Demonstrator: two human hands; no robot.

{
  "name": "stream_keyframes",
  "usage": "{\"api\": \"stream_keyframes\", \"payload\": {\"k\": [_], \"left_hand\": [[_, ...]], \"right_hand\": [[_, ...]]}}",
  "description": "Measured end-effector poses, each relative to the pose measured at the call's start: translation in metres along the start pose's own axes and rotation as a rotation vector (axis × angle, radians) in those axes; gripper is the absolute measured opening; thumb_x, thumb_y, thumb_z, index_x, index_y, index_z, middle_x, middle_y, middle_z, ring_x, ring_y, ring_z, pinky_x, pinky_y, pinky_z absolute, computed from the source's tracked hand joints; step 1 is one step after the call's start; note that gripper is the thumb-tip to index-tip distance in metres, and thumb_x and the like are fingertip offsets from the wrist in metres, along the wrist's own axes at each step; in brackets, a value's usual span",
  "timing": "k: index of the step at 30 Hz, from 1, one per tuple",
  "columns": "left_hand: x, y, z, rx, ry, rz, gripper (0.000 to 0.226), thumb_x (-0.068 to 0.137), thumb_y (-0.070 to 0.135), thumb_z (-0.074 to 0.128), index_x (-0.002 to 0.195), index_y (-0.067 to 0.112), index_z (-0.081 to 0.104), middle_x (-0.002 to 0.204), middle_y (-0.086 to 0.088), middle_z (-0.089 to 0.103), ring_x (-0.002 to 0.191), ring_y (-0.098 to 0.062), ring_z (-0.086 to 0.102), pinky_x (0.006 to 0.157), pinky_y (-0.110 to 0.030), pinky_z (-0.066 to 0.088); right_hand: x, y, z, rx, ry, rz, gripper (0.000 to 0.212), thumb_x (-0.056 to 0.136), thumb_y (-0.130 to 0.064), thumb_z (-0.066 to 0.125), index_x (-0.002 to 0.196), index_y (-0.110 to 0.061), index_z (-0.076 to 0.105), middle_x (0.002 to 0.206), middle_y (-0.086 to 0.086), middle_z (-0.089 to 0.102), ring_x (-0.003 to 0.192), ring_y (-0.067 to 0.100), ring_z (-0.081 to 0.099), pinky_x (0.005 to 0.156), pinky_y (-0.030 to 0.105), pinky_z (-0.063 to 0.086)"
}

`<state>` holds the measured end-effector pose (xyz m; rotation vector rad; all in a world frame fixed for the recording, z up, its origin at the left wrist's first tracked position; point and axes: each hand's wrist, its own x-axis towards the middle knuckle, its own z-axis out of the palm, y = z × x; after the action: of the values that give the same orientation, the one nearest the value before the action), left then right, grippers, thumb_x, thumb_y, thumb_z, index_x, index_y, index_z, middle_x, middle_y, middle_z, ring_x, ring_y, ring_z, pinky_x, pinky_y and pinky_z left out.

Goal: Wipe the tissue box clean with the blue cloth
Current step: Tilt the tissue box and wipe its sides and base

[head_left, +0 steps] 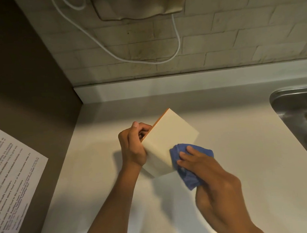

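Tissue box (167,139), cream with an orange face turned toward the left, tipped up on the counter (236,126) near its middle, one lower corner toward the viewer. Left hand (133,147) grips the box's left side, fingers curled round the orange edge and thumb pointing up beside it. Blue cloth (189,165), bunched, pressed against the box's broad cream face at its lower right corner. Right hand (211,176) holds the cloth, fingers extended over it and pushing it onto the box, the rest of the cloth gathered under the palm.

Progress, as judged: wiping is under way on the broad cream face; the cloth covers only its lower corner. No dirt or streaks can be made out, so which faces are already clean cannot be told. The orange face and the underside appear to remain.

Surroundings: sink (301,111) at right; tiled wall (235,36) behind, bearing a metal fixture (139,1) with a white cord (123,56); printed notice (9,180) at left.
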<state>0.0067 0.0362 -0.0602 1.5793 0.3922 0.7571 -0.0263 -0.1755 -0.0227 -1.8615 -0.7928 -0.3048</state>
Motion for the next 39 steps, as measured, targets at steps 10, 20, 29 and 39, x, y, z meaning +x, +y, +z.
{"api": "stream_keyframes", "payload": {"k": [10,20,29,39], "left_hand": [[0.008,0.026,-0.015,0.164,-0.321,-0.212,0.067,0.082,0.079,0.033,0.07,0.024,0.07,0.075,-0.004,0.071,0.072,-0.023,0.063,0.076,-0.038,0.044],[0.026,0.086,-0.001,0.882,-0.513,-0.368,0.074,0.068,0.096,0.045,0.068,0.023,0.057,0.061,0.008,0.053,0.058,-0.014,0.05,0.06,-0.031,0.04],[0.008,0.081,-0.048,0.34,-0.364,0.032,0.037,0.082,0.067,0.056,0.067,0.033,0.057,0.056,0.015,0.054,0.051,0.0,0.047,0.049,-0.012,0.034],[0.003,0.078,-0.053,0.291,-0.321,0.068,0.043,0.071,0.072,0.064,0.072,0.029,0.062,0.069,0.006,0.067,0.062,-0.008,0.062,0.055,-0.018,0.046]], "right_hand": [[0.028,-0.019,0.021,-0.063,0.067,0.036,0.053,0.068,0.016,0.045,0.111,-0.003,0.071,0.121,0.003,0.065,0.124,0.017,0.053,0.101,0.03,0.044],[0.004,-0.029,0.031,0.043,-0.068,-0.145,0.032,0.087,0.007,0.053,0.111,-0.005,0.071,0.122,0.003,0.066,0.122,0.02,0.057,0.098,0.035,0.048],[0.06,0.001,-0.031,0.39,0.373,0.372,0.048,0.085,0.01,0.046,0.108,-0.023,0.072,0.106,-0.01,0.072,0.102,0.008,0.065,0.082,0.013,0.047],[0.057,-0.025,0.013,0.225,0.096,0.242,0.05,0.081,0.011,0.05,0.118,-0.017,0.069,0.118,-0.006,0.068,0.109,0.006,0.062,0.09,0.022,0.049]]}}
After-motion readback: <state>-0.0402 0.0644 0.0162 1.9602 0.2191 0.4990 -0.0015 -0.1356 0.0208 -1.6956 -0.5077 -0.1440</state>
